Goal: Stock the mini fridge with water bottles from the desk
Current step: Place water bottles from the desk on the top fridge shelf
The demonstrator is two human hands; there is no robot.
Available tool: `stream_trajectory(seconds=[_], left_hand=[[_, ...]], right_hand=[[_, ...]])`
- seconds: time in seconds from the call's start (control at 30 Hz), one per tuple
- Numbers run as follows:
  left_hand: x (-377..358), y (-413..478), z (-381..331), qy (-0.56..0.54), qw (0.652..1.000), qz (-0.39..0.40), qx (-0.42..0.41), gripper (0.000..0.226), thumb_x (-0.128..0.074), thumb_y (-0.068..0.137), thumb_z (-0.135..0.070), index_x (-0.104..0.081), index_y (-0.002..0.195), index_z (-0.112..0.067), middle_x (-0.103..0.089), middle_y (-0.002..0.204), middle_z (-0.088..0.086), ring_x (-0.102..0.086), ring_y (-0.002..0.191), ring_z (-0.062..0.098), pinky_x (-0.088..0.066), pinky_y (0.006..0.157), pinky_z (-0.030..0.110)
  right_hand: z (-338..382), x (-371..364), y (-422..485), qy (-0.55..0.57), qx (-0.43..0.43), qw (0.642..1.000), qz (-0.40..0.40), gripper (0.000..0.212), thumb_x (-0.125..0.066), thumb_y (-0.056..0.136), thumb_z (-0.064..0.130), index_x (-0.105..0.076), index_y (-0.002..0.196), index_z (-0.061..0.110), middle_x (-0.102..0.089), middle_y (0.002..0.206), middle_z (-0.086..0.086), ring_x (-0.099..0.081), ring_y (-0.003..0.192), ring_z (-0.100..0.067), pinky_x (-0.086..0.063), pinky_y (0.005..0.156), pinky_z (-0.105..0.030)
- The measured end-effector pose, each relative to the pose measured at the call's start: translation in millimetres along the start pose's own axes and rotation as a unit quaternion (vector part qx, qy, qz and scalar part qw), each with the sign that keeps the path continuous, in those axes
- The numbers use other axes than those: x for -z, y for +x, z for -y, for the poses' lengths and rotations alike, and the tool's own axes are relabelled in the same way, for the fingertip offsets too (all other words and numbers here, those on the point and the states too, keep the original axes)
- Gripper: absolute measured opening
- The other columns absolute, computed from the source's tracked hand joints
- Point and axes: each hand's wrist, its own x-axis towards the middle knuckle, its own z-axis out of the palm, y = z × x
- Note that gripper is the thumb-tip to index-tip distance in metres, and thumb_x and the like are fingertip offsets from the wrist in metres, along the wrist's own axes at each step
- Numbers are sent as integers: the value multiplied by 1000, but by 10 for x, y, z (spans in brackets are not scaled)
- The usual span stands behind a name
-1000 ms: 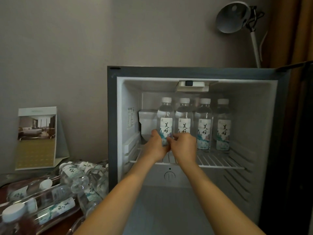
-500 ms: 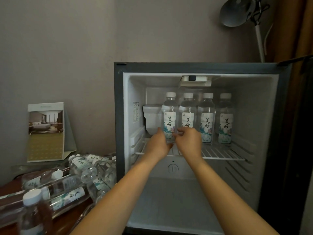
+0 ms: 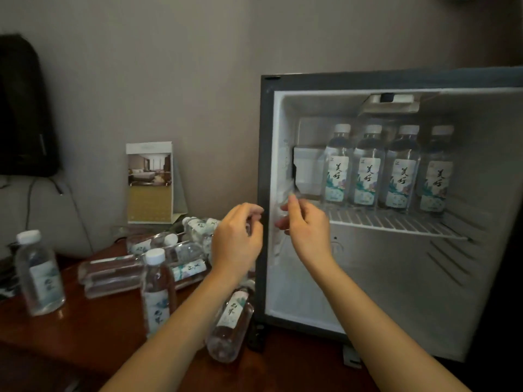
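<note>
Here the water bottles split into two groups. Four stand upright in a row (image 3: 387, 168) on the wire shelf (image 3: 396, 223) inside the mini fridge (image 3: 368, 278), far and to the right, their labels facing out and sides touching or nearly so. The rest wait on the wooden desk (image 3: 70, 335) to the left: a pile lying on their sides (image 3: 158, 258), one lying bottle near the fridge's lower left corner (image 3: 230, 321), one upright bottle (image 3: 158, 292) in the middle and another upright at far left (image 3: 38, 274).

Each is a small clear plastic bottle with a white cap, full, so I judge it moderately heavy for its size, with thin walls that give under a squeeze and a smooth surface that could slip. The labelled waist looks like the best place to grip; the lying ones may roll when nudged.

The shelf labels show two large brush-style Chinese characters, which seem to read 美好, above a teal floral pattern; smaller print is too fine to read.

Both hands are empty. The left hand (image 3: 237, 236) hovers over the pile with fingers loosely curled, and the right hand (image 3: 305, 224) is at the fridge's left edge, thumb and fingers narrowly apart, holding nothing.

A tent card (image 3: 149, 182) showing a hotel bedroom stands against the wall beyond the pile. The space below the shelf looks bare.
</note>
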Motion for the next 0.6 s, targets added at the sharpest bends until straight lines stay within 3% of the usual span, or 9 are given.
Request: stream_trajectory(seconds=[0.13,0.23,0.37,0.47,0.6], left_hand=[[484,32,346,59,998,-13,28,17,-55,84,-2,-66,92,-11,-65,89,-1,-61,79,16,-53,69,33],[901,116,571,80,992,-54,86,18,-53,87,-2,-65,97,-10,-62,93,-2,-59,82,15,-48,71,27],[1250,136,974,106,972,-84,190,18,-49,91,-7,-63,103,-11,-63,98,1,-56,85,14,-44,74,26],[1275,-18,1344,117,951,-27,286,19,-49,93,-11,-62,107,-10,-63,100,4,-55,82,14,-42,68,26],[1130,-311,1782,89,919,129,361,24,-54,92,-12,-59,116,-8,-62,119,10,-58,105,22,-47,85,32]], right_hand=[[-23,-378,-214,-26,4,997,66,34,-44,98,30,-62,72,15,-66,60,-3,-65,63,-18,-53,73,-43],[-108,-624,-322,-54,-2,991,123,37,-43,98,30,-65,80,6,-68,67,-11,-65,68,-22,-52,73,-42],[-198,-903,-410,-98,-21,975,197,38,-41,99,30,-67,85,6,-69,70,-6,-61,62,-18,-52,72,-40],[-264,-1093,-452,-92,-53,965,238,35,-41,99,28,-65,89,4,-70,76,-11,-65,67,-22,-53,71,-40],[-473,-1370,-432,-100,-81,958,256,36,-41,99,27,-63,90,0,-70,82,-18,-67,77,-31,-54,77,-45]])
